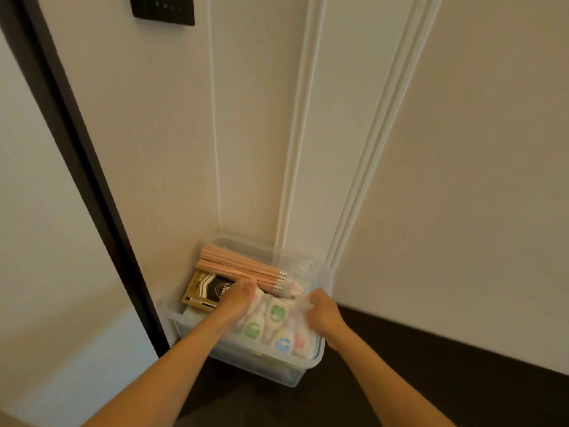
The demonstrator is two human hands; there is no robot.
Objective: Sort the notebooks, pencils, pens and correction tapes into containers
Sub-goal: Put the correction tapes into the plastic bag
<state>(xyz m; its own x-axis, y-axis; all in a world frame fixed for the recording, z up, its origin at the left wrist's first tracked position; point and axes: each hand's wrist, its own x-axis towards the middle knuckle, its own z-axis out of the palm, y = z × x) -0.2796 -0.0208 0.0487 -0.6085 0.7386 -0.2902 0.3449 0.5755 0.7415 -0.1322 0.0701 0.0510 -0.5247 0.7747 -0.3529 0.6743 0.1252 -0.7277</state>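
Clear plastic forms the storage bin [318,354] that sits on a dark floor in a wall corner, and both bare forearms reach down into it. The left hand [238,295] is palm down with its wrist straight. Its fingers bend over the right edge of a black-and-gold notebook [204,291], and the fingertips touch the bundle of wooden pencils [240,266] just beyond. I cannot tell whether it grips the notebook or only rests there.

The right hand [323,312] is knuckles up by the bin's right wall. Its fingers are curled into crumpled clear film [303,269], but motion blur hides whether they pinch it. Between the two hands, just below the left wrist, lie white correction tapes [277,312] with green, blue and pink labels, packed side by side.
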